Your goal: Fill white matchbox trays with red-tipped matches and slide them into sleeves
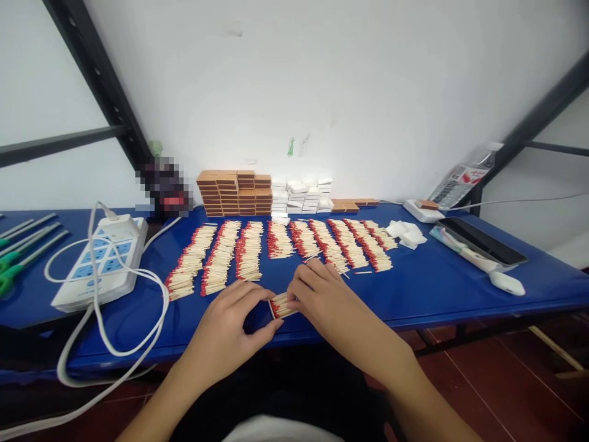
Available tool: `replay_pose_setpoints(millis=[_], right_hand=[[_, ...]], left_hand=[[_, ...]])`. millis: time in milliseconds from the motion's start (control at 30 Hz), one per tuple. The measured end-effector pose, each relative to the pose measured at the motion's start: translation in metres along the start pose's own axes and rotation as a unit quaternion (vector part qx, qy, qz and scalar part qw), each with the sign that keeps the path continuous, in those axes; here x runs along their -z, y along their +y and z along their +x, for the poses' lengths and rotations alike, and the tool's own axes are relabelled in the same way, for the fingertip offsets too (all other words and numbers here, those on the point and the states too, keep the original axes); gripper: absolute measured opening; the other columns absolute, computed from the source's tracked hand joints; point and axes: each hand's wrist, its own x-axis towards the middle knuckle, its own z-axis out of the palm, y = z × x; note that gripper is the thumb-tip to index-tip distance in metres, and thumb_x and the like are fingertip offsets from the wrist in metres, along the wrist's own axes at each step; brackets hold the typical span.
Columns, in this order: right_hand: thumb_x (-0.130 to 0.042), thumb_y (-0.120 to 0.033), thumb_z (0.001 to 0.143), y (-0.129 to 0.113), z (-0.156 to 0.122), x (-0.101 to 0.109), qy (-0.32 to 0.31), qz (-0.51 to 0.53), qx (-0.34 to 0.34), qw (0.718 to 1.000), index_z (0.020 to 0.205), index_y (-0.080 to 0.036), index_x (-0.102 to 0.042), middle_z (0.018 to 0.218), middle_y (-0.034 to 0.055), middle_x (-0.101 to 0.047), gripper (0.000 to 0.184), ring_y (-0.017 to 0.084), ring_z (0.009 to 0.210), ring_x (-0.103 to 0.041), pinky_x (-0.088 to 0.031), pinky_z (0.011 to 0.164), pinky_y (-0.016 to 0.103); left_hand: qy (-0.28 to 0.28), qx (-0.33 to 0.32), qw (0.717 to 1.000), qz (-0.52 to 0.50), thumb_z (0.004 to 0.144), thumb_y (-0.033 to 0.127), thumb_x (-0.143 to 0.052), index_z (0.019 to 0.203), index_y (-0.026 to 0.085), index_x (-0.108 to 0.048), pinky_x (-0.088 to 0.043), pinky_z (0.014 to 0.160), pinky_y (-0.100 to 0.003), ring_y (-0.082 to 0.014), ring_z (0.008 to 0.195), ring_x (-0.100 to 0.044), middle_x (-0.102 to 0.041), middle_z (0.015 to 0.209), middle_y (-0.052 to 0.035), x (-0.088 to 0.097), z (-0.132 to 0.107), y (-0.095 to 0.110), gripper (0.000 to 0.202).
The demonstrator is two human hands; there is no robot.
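Note:
Near the table's front edge, my left hand [237, 316] pinches the left end of a small white matchbox tray [272, 307] between thumb and fingers. Red-tipped matches [283, 305] lie side by side in it, heads to the left. My right hand [319, 291] is closed over the tray's right part, its bent fingertips on the matches; the tray's far end is hidden under it. Beyond both hands, several long rows of loose matches [221, 258] fan out across the blue table [414, 288].
At the wall stand stacked brown matchbox sleeves [237, 193] and white trays [304, 195]. A power strip [103, 264] with looping white cable [159, 319] and green-handled tools [11, 264] lie left. White papers [405, 233], a tilted bottle [467, 178] and a black phone-like slab [478, 239] are right.

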Motion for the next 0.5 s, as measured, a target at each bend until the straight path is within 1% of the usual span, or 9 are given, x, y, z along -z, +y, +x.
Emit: replay_pose_setpoints(millis=[133, 300, 400, 500], right_hand=[[-0.066, -0.014, 0.105, 0.001, -0.002, 0.001, -0.002, 0.024, 0.007, 1.0, 0.104, -0.021, -0.068, 0.113, 0.0101, -0.066, 0.007, 0.029, 0.11, -0.054, -0.048, 0.098, 0.047], [-0.06, -0.016, 0.11, 0.003, 0.001, 0.009, -0.03, 0.11, 0.002, 0.993, 0.104, -0.021, -0.069, 0.11, 0.008, -0.065, 0.012, 0.027, 0.108, -0.054, -0.049, 0.095, 0.045], [-0.056, -0.017, 0.112, 0.006, 0.004, 0.01, -0.015, 0.142, -0.008, 0.99, 0.104, -0.02, -0.07, 0.106, 0.008, -0.066, 0.015, 0.026, 0.105, -0.055, -0.049, 0.095, 0.045], [-0.056, -0.016, 0.112, 0.008, 0.006, 0.008, 0.003, 0.152, -0.015, 0.988, 0.106, -0.02, -0.07, 0.106, 0.0082, -0.066, 0.016, 0.026, 0.103, -0.056, -0.05, 0.092, 0.043]], left_hand=[[0.003, -0.004, 1.0, 0.001, 0.094, 0.021, -0.083, 0.117, 0.024, -0.07, -0.058, 0.094, -0.039, -0.0246, 0.104, -0.073, -0.078, 0.112, -0.0037, -0.001, 0.0, 0.0, 0.026], [0.004, -0.006, 1.0, -0.004, 0.095, 0.021, -0.082, 0.117, 0.024, -0.071, -0.058, 0.094, -0.039, -0.0243, 0.103, -0.074, -0.078, 0.111, -0.0039, -0.001, 0.0, 0.001, 0.025], [0.006, -0.004, 1.0, -0.006, 0.095, 0.023, -0.082, 0.116, 0.024, -0.072, -0.059, 0.092, -0.038, -0.0242, 0.101, -0.074, -0.079, 0.11, -0.0044, 0.0, 0.001, 0.001, 0.023], [0.009, -0.002, 1.0, -0.004, 0.096, 0.024, -0.082, 0.115, 0.025, -0.073, -0.059, 0.092, -0.038, -0.0244, 0.101, -0.075, -0.079, 0.11, -0.0044, 0.0, 0.001, 0.001, 0.021]])
